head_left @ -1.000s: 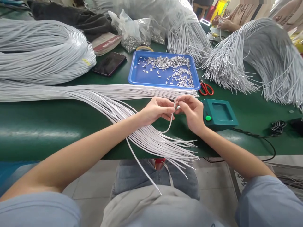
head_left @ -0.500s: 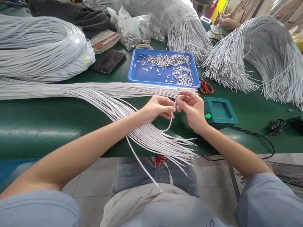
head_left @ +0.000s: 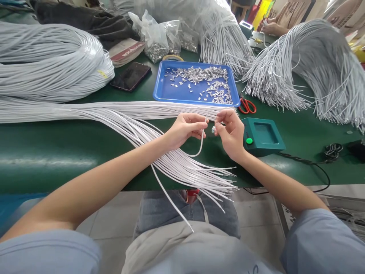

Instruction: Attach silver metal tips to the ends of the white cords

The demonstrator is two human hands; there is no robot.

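Pinched between the thumb and fingers of my left hand is one white cable, its tip pointing up. The cable curves down into a fanned bundle of white cables lying under my left forearm. My right hand is just to the right, closed on a small pale connector piece that pokes out beside the fingertips; its exact kind is too small to tell. A short gap separates the cable tip from the right fingertips. Behind both hands lies a second, straight row of white cables.
A blue tray of small metal pieces stands behind. Right of it are red-handled scissors and a green device with a lit button. A phone, grey cable coils and another cable bundle surround these. A co-worker's hands show at back right.
My two hands have drawn apart. The left, with the cable, shifted slightly left, and the small connector piece now shows at the right fingertips.
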